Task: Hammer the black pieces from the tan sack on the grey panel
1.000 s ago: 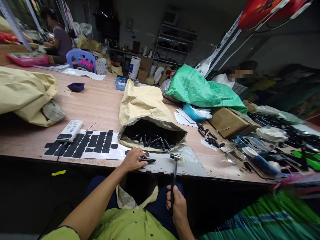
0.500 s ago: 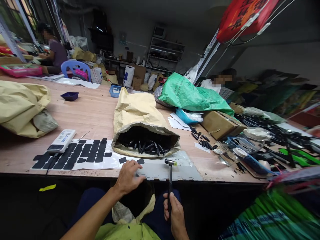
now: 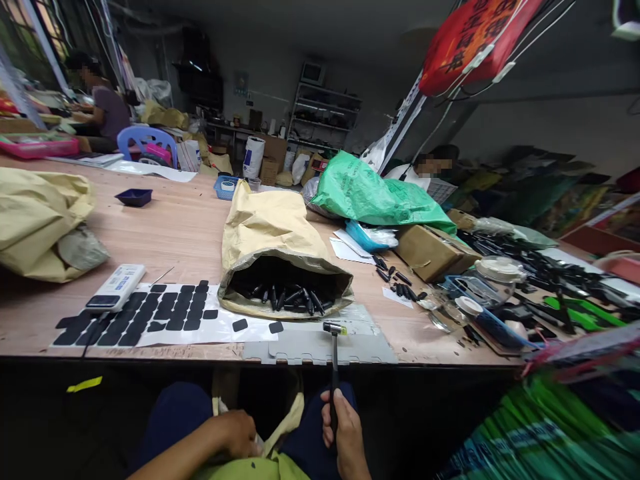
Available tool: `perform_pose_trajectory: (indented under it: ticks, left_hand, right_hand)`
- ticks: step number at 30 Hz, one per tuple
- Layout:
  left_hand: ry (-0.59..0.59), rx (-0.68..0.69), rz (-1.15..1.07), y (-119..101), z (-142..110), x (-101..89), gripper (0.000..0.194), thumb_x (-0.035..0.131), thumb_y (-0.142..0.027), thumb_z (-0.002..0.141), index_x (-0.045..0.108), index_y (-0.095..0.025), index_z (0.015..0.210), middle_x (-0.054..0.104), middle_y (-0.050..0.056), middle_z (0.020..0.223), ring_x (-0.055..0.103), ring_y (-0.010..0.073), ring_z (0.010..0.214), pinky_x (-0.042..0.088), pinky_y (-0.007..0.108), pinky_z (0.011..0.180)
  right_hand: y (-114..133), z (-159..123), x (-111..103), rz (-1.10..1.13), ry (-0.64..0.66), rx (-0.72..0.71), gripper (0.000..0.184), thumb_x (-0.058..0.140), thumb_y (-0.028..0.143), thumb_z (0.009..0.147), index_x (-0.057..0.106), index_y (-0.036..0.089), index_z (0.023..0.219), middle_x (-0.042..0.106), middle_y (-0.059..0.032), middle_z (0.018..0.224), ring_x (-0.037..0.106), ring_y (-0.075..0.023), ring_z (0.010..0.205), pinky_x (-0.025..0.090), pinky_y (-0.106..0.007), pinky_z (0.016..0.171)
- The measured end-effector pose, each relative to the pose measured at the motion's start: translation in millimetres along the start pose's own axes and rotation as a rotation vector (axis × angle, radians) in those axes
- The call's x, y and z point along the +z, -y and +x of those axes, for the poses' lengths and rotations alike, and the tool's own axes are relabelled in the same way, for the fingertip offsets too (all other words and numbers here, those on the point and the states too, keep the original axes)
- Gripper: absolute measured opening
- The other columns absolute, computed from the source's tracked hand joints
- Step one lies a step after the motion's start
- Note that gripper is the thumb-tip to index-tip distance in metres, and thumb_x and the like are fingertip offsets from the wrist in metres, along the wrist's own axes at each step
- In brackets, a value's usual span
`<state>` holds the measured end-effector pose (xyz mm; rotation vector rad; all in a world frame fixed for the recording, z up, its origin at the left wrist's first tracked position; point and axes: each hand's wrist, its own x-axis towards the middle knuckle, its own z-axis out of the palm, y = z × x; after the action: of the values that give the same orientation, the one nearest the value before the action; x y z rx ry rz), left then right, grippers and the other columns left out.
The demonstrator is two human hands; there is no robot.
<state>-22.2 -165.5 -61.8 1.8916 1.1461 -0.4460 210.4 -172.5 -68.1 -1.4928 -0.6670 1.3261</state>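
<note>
Cluttered workshop shelving and stacked boxes fill the dim background behind a long wooden counter (image 3: 180, 227). Below its near edge, the right hand (image 3: 345, 437) is wrapped around the dark handle of a small hammer (image 3: 333, 360), held upright so that its head rests just over a grey notched mat (image 3: 320, 347) lying at the counter's front edge. The left hand (image 3: 235, 433) is down in the lap, fingers curled on a pale yellow bag (image 3: 280, 433) that hangs between the knees; whether it grips anything inside cannot be told. Just behind the mat lies a tan paper sack (image 3: 270, 233) on its side, its mouth open toward the person and showing a heap of black pen-like parts (image 3: 290, 297). To the left of the sack, a white sheet (image 3: 170, 317) carries rows of black rectangular pads, with a white remote-shaped device (image 3: 116, 288) resting on its far left corner. More loose black parts (image 3: 397, 283) lie to the right, near a cardboard box (image 3: 430, 250) and a green plastic bag (image 3: 375, 193). Far left, another person (image 3: 103, 107) sits at the counter.
</note>
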Motion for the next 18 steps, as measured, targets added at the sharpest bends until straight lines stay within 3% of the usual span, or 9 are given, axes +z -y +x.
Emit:
perform_pose_trajectory:
  ticks: [3, 5, 8, 11, 14, 16, 18]
  left_hand:
    - [0.082, -0.011, -0.195, 6.8, -3.2, 4.5, 0.056, 0.043, -0.063, 0.084, 0.076, -0.018, 0.089, 0.070, 0.008, 0.080, 0.062, 0.0222, 0.071, 0.045, 0.031, 0.063]
    - [0.065, 0.036, -0.317, 1.6, -9.9, -4.9, 0.048, 0.052, -0.061, 0.078, 0.075, -0.020, 0.083, 0.066, 0.003, 0.074, 0.057, 0.0175, 0.066, 0.041, 0.027, 0.060]
    - [0.066, 0.155, -0.464, -16.1, -24.0, -26.4, 0.027, 0.069, -0.046, 0.068, 0.071, -0.019, 0.073, 0.056, -0.003, 0.062, 0.046, 0.0114, 0.058, 0.035, 0.023, 0.055]
    - [0.228, 0.373, -0.936, -44.6, -43.3, -47.5, 0.031, 0.075, -0.045, 0.062, 0.066, -0.015, 0.068, 0.050, -0.003, 0.059, 0.039, 0.0079, 0.053, 0.032, 0.022, 0.054]
    - [0.317, 0.680, -1.515, -77.6, -58.4, -59.7, 0.047, 0.080, -0.056, 0.050, 0.059, -0.014, 0.057, 0.054, 0.002, 0.062, 0.046, 0.0106, 0.056, 0.037, 0.025, 0.057]
    - [0.393, 0.771, -1.528, -94.9, -57.8, -59.6, 0.049, 0.081, -0.056, 0.049, 0.057, -0.014, 0.055, 0.055, 0.003, 0.062, 0.053, 0.0151, 0.062, 0.041, 0.027, 0.060]
    - [0.402, 0.756, -1.288, -104.5, -47.0, -53.8, 0.043, 0.079, -0.053, 0.060, 0.063, -0.013, 0.063, 0.058, 0.002, 0.066, 0.059, 0.0186, 0.070, 0.044, 0.028, 0.063]
  right_hand:
    - [-0.6, 0.2, -1.2, 0.002, -0.003, 0.006, 0.066, 0.063, 0.080, 0.063, 0.058, 0.016, 0.079, 0.046, 0.0074, 0.047, 0.033, -0.0046, 0.031, 0.027, -0.018, 0.029]
    - [-1.5, 0.6, -1.8, 0.001, -0.003, 0.010, 0.066, 0.063, 0.080, 0.063, 0.058, 0.016, 0.079, 0.047, 0.0073, 0.047, 0.033, -0.0045, 0.031, 0.027, -0.018, 0.029]
    - [-2.4, 1.4, -1.9, 0.006, -0.002, 0.019, 0.066, 0.063, 0.080, 0.063, 0.058, 0.016, 0.079, 0.047, 0.0073, 0.047, 0.033, -0.0045, 0.030, 0.027, -0.019, 0.028]
    - [-0.5, 1.5, -1.0, 0.009, 0.000, 0.024, 0.067, 0.063, 0.080, 0.062, 0.059, 0.016, 0.079, 0.046, 0.0073, 0.047, 0.032, -0.0045, 0.030, 0.026, -0.019, 0.028]
    - [4.1, 0.2, 0.1, 0.009, 0.000, 0.027, 0.067, 0.064, 0.081, 0.059, 0.059, 0.016, 0.076, 0.046, 0.0070, 0.046, 0.033, -0.0043, 0.030, 0.025, -0.018, 0.029]
    - [5.6, -0.2, 0.1, 0.013, -0.005, 0.029, 0.067, 0.066, 0.080, 0.058, 0.059, 0.016, 0.075, 0.047, 0.0066, 0.046, 0.034, -0.0046, 0.031, 0.026, -0.018, 0.029]
    - [3.6, 1.3, -1.1, 0.015, -0.006, 0.041, 0.067, 0.066, 0.081, 0.058, 0.059, 0.016, 0.075, 0.046, 0.0065, 0.046, 0.035, -0.0048, 0.031, 0.027, -0.018, 0.030]
